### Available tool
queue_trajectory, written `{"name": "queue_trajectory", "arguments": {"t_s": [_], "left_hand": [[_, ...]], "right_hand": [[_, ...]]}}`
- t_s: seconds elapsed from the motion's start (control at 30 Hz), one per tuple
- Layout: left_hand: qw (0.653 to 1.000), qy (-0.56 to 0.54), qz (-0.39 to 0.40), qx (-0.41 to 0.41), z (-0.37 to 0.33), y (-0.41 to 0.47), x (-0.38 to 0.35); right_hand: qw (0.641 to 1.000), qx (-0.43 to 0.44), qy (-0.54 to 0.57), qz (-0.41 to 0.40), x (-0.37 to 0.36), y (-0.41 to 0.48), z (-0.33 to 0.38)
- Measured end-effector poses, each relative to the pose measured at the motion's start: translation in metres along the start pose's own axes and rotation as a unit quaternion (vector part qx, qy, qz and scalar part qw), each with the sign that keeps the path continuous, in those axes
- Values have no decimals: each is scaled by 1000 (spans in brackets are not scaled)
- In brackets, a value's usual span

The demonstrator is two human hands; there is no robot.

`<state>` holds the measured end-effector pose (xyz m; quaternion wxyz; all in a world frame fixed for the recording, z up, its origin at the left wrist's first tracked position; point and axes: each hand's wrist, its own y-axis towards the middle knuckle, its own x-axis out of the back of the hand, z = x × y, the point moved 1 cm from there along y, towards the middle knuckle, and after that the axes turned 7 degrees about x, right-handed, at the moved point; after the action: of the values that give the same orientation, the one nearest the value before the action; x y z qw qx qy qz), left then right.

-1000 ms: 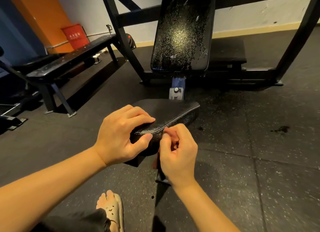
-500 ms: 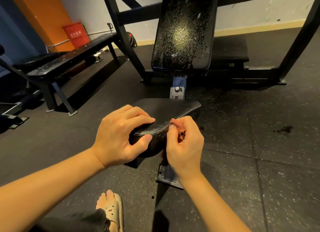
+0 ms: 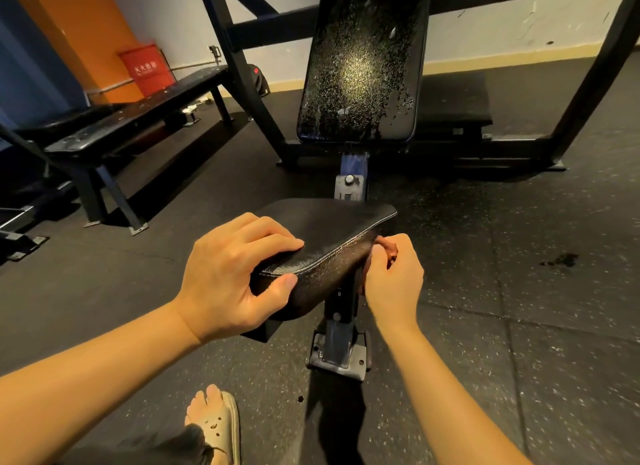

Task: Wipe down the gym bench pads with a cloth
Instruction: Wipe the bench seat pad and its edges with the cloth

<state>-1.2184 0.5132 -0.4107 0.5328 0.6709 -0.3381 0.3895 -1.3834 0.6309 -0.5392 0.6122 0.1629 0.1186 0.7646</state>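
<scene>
While the left hand grips the near end of the black seat pad, fingers curled over its top and thumb pressed against its stitched front edge, the right hand sits tight against the pad's right side. Its fingers are curled in, pinching a small reddish cloth that is mostly hidden in the fist. The pad's leather looks creased and shiny near the left thumb.

Under the pad, a dark post drops to a bolted metal base plate on the floor. Beyond the pad, past a grey bracket, the tilted backrest pad is covered in glinting droplets. It stands inside a black steel frame.

Black rubber floor tiles flecked with pale specks cover the room, and a dark stain lies to the right. At left stands a flat bench, its top scuffed and dusty. Behind it a red box with white characters sits against an orange wall panel. The white back wall is marked and chipped, with a yellow skirting along its foot. At the bottom edge, a foot in a beige perforated sandal rests on the floor.
</scene>
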Motion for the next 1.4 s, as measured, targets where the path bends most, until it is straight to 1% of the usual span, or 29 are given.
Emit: {"name": "queue_trajectory", "arguments": {"t_s": [0.07,0.1,0.13,0.2,0.23,0.27,0.37,0.4,0.43,0.5,0.53,0.57,0.63,0.67,0.7,0.8,0.83,0.93,0.97,1.0,1.07,1.1,1.13,1.23,1.33,1.4], "left_hand": [[1000,-2,3,1,0,0,0],[1000,-4,4,1,1,0,0],[1000,-6,4,1,0,0,-1],[1000,-5,-1,-1,0,2,0],[1000,-4,-3,-2,0,1,0],[1000,-3,-4,-2,-1,0,0],[1000,-3,-1,1,-1,0,0],[1000,-4,2,2,-1,0,0],[1000,-4,3,2,-1,1,-1],[1000,0,3,1,-2,1,0],[1000,0,3,1,-2,1,1],[1000,0,3,0,-2,1,1],[1000,-2,5,3,-1,0,2],[1000,-4,5,3,-2,0,2],[1000,-4,5,2,-2,0,1],[1000,2,-3,-7,-3,1,0],[1000,2,-5,-8,-3,1,0],[1000,0,-4,0,-2,0,1],[1000,-1,-2,1,-2,0,1],[1000,0,0,0,-2,1,1],[1000,5,0,-3,-3,1,0],[1000,6,-1,-3,-3,1,0],[1000,6,-2,-3,-4,0,1],[1000,5,-1,-1,-3,0,1],[1000,2,4,1,-1,1,0],[1000,-3,9,3,0,1,0]], "right_hand": [[997,73,27,-16,-6,-16,20],[995,95,30,-18,-8,-17,19],[996,86,20,-13,-7,-10,10],[1000,3,-15,18,-2,14,-14],[999,-23,-28,31,2,22,-19],[999,-19,-29,29,2,22,-15],[997,72,7,-5,-7,8,10],[997,76,10,-8,-8,9,4],[999,43,-7,4,-6,16,-7],[995,-66,-50,54,3,30,-28],[994,-76,-51,57,6,28,-29],[997,-52,-32,42,5,20,-20],[1000,25,10,4,-5,-1,8],[998,56,18,-11,-8,-7,11],[998,57,14,-14,-8,-2,5],[998,-47,-33,24,3,33,-23],[998,-52,-34,31,4,37,-23],[1000,21,-6,1,-5,28,-2],[1000,20,0,-14,-7,28,-3],[1000,-6,-3,-18,-7,33,-8],[995,-94,-35,12,-2,46,-23],[992,-111,-49,24,1,48,-28],[994,-95,-45,24,1,44,-24],[1000,9,13,3,-6,10,11],[994,106,34,-16,-6,-32,39],[987,152,56,-7,-4,-61,53]]}}
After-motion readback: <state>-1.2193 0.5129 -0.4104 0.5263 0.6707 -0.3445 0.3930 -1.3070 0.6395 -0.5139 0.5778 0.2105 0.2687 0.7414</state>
